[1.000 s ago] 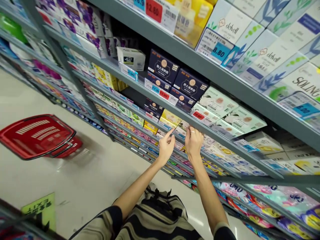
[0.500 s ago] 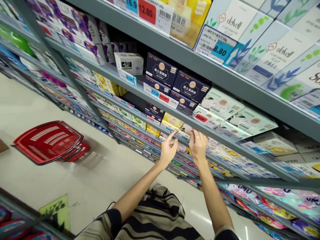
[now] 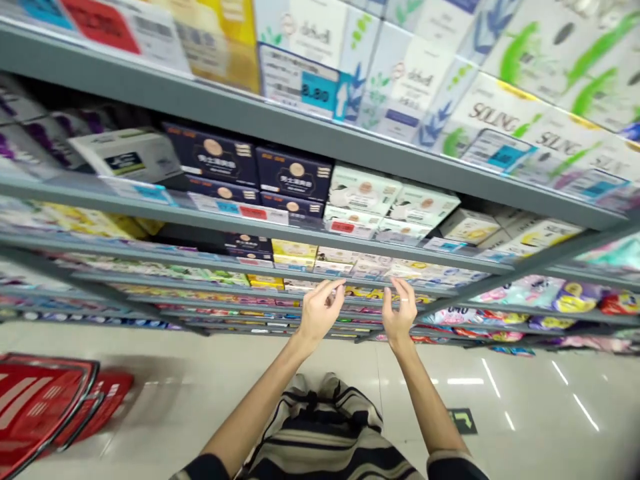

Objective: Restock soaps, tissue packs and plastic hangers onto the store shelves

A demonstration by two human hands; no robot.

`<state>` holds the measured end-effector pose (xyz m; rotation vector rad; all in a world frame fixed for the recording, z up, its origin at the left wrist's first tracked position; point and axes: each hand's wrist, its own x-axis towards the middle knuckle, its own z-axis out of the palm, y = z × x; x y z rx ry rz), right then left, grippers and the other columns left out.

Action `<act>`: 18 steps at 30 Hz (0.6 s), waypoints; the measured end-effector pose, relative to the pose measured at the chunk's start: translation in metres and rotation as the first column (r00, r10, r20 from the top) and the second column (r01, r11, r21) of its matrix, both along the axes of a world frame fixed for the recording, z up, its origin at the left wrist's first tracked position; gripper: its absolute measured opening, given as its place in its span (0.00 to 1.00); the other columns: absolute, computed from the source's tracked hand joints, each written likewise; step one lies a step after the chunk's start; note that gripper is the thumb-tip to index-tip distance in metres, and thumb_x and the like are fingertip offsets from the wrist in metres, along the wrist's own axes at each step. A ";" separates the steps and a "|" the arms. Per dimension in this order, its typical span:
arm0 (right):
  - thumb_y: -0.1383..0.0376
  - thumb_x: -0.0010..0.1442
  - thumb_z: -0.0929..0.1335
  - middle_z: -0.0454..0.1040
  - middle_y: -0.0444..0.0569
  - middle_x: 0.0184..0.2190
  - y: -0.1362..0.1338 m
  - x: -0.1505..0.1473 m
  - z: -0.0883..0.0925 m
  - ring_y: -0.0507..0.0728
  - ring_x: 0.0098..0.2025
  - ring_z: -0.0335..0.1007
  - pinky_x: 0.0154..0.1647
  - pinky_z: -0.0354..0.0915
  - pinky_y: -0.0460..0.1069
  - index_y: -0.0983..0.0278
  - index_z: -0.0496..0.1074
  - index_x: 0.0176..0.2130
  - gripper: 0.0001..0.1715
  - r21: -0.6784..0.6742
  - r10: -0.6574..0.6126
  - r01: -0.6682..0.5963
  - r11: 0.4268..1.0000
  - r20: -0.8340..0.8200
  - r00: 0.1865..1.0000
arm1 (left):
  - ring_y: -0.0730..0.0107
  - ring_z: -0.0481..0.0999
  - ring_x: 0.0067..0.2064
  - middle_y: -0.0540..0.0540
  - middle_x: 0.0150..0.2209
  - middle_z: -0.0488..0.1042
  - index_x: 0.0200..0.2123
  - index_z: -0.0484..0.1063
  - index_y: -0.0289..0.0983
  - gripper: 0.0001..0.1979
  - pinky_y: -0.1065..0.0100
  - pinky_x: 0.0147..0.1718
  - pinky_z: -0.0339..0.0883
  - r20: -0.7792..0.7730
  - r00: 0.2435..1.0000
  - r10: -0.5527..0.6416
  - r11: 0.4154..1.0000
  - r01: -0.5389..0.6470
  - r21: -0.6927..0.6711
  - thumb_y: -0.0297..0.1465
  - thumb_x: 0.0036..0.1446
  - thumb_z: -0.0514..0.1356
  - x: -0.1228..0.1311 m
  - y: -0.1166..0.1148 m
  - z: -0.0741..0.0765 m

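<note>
Open air lies between the left hand (image 3: 320,310) and the right hand (image 3: 399,310), room to pass. Beyond them the grey shelf edge (image 3: 300,234) juts across, with packed pale green boxes (image 3: 365,190) behind it. Below that edge, a dark gap opens between yellow boxes (image 3: 95,220) and dark boxes (image 3: 247,245). A red basket (image 3: 40,400) blocks the floor (image 3: 200,387) at left.

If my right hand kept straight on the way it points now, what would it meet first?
Probably the front edge of the shelf holding pale boxes, just beyond the right hand; depth is hard to judge here.
</note>
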<state>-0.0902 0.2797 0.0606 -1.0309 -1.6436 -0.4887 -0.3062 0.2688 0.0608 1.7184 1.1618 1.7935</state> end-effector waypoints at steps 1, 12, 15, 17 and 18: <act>0.67 0.70 0.68 0.79 0.59 0.52 0.000 0.006 0.006 0.62 0.56 0.77 0.57 0.74 0.62 0.61 0.74 0.60 0.20 -0.012 -0.037 0.037 0.999 -0.037 0.999 | 0.73 0.72 0.27 0.43 0.39 0.82 0.49 0.82 0.40 0.14 0.70 0.30 0.68 -0.039 0.999 -0.037 0.999 0.038 0.029 0.33 0.69 0.57 0.005 0.003 0.007; 0.49 0.69 0.68 0.78 0.47 0.23 0.037 0.020 0.037 0.54 0.22 0.69 0.29 0.70 0.51 0.67 0.80 0.48 0.26 -0.254 -0.034 -0.049 0.966 -0.312 0.949 | 0.76 0.58 0.19 0.55 0.20 0.68 0.63 0.74 0.34 0.22 0.72 0.26 0.56 -0.354 0.935 0.020 0.999 -0.004 0.045 0.34 0.69 0.56 0.030 0.038 0.035; 0.47 0.67 0.70 0.77 0.45 0.22 0.042 0.012 0.036 0.53 0.21 0.69 0.27 0.70 0.50 0.66 0.80 0.45 0.24 -0.293 0.026 -0.165 0.942 -0.426 0.905 | 0.75 0.59 0.19 0.54 0.20 0.70 0.65 0.72 0.32 0.24 0.71 0.26 0.55 -0.439 0.896 0.066 0.998 -0.062 0.023 0.33 0.69 0.55 0.035 0.039 0.032; 0.49 0.67 0.70 0.77 0.44 0.22 0.045 0.009 0.035 0.53 0.19 0.69 0.26 0.70 0.49 0.65 0.79 0.43 0.22 -0.302 0.065 -0.246 0.921 -0.502 0.862 | 0.75 0.59 0.19 0.53 0.21 0.72 0.66 0.70 0.32 0.25 0.71 0.26 0.55 -0.477 0.873 0.103 0.994 -0.107 0.020 0.33 0.70 0.54 0.040 0.040 0.029; 0.50 0.67 0.69 0.78 0.43 0.22 0.046 0.008 0.034 0.53 0.19 0.70 0.26 0.70 0.49 0.65 0.78 0.43 0.21 -0.301 0.081 -0.278 0.912 -0.532 0.843 | 0.75 0.60 0.19 0.53 0.21 0.72 0.66 0.70 0.31 0.25 0.71 0.26 0.55 -0.490 0.864 0.121 0.992 -0.128 0.020 0.33 0.70 0.54 0.041 0.040 0.028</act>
